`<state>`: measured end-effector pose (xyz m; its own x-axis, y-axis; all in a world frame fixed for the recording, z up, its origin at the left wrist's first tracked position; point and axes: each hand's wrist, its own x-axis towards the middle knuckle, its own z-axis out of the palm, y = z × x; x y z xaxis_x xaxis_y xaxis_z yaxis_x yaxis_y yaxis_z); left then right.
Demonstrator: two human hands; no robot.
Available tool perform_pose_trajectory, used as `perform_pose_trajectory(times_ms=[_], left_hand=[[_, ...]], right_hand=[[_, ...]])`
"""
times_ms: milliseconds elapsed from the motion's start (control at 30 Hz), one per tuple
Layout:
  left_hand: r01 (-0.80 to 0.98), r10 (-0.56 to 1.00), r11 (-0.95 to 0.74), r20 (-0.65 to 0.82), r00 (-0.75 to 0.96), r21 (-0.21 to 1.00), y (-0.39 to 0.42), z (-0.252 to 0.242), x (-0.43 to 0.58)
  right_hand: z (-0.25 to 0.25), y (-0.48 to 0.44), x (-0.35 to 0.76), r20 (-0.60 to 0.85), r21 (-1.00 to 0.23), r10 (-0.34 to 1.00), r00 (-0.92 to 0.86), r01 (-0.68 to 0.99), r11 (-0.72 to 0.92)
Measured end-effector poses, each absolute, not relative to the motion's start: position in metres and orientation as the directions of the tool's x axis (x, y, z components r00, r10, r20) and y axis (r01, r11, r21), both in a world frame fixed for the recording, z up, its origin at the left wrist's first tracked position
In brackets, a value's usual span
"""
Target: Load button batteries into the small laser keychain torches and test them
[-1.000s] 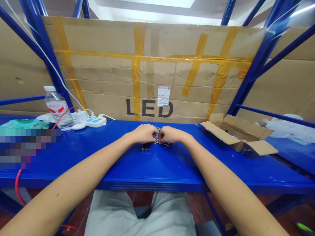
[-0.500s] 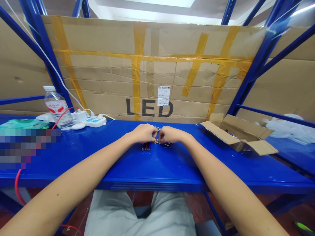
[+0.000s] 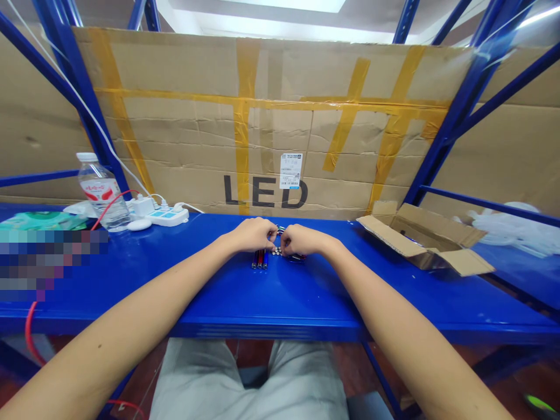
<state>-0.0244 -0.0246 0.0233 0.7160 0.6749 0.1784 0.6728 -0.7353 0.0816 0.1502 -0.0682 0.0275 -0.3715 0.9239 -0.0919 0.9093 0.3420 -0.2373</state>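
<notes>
My left hand is curled over the far ends of three slim metal tubes, black, red and blue, lying side by side. Its thumb and forefinger are bent inward; whatever they pinch is too small to make out. Close on its right, my right hand is closed with fingertips pointing down, and its contents are hidden. Small shiny silver pieces lie on the table between the two hands. More dark, shiny slender items show partly from beneath my right hand.
On the blue table, an open cardboard box sits at the right. A plastic bottle and a white power strip with cables stand at the left. A taped cardboard sheet walls off the back.
My left hand has shifted slightly left, away from my right hand, uncovering more of the silver pieces between them. My right hand stays nearly in place.
</notes>
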Motion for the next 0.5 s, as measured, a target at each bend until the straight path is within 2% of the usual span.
perform_pose_trajectory(times_ms=[500], left_hand=[[0.657, 0.655, -0.752, 0.169, 0.737, 0.048, -0.0244, 0.021, -0.0232]], right_hand=[[0.023, -0.0643, 0.1519, -0.086, -0.229, 0.921, -0.38, 0.907, 0.353]])
